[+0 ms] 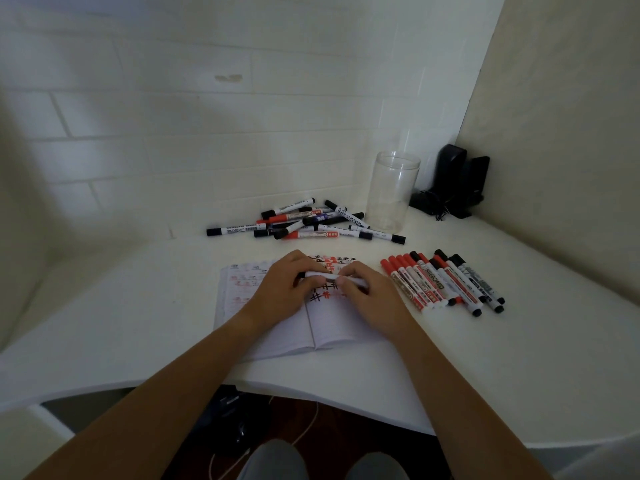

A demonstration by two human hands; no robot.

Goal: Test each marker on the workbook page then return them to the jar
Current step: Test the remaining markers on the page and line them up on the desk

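An open workbook (pixel 332 323) lies on the white desk, its right page marked with red and black hash signs near the top. Above it both hands hold one white marker (pixel 329 276) level. My left hand (pixel 284 289) grips its black-capped left end and my right hand (pixel 367 292) grips its right part. A clear jar (pixel 393 192) stands upright at the back right; whether anything is inside it I cannot tell. A loose pile of markers (pixel 308 221) lies left of the jar. A neat row of red and black markers (pixel 446 282) lies right of the workbook.
Black devices with a cable (pixel 457 185) stand in the back right corner by the jar. Tiled walls close the desk at the back and right. The desk's front edge (pixel 311 393) curves near my lap, with cables on the floor below.
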